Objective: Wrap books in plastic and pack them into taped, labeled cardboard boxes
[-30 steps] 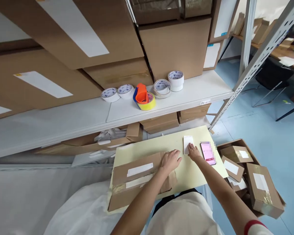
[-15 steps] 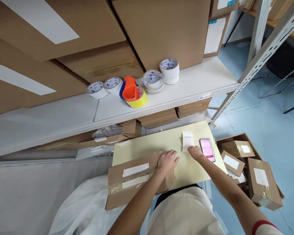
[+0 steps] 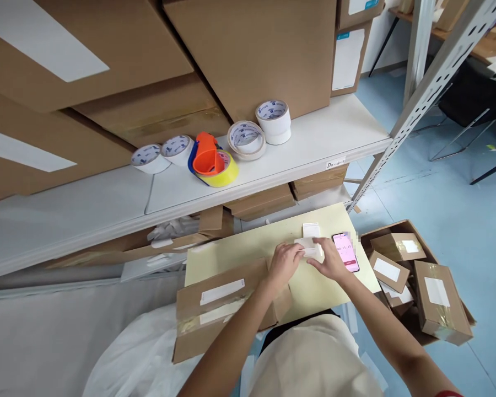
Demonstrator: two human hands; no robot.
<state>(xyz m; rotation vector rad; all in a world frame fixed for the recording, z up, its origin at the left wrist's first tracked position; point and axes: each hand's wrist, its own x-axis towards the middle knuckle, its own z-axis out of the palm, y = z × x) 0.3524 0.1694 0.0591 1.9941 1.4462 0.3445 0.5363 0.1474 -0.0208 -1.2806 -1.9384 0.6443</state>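
A small white label (image 3: 307,245) hangs over the yellow tabletop, its left edge pinched by my left hand (image 3: 284,263). My right hand (image 3: 333,260) is at the label's right side, thumb and fingers spread apart, fingertips touching or close to its edge. Behind the label lies a pad of white labels (image 3: 311,228), partly covered. To the left, a taped cardboard box (image 3: 221,275) with white labels rests on the table, partly hidden by my left forearm. A phone (image 3: 345,252) with a pink timer screen lies just right of my right hand.
The small yellow table (image 3: 318,292) stands below a white shelf (image 3: 314,151). White tape rolls (image 3: 273,118) and an orange dispenser with yellow tape (image 3: 209,157) sit there before large cartons (image 3: 248,49). Right of the table, an open carton (image 3: 380,229) holds several small boxes.
My left hand has left the cardboard box and moved right to pinch a label. My right hand has brought the label off the pad, and its fingers have spread.
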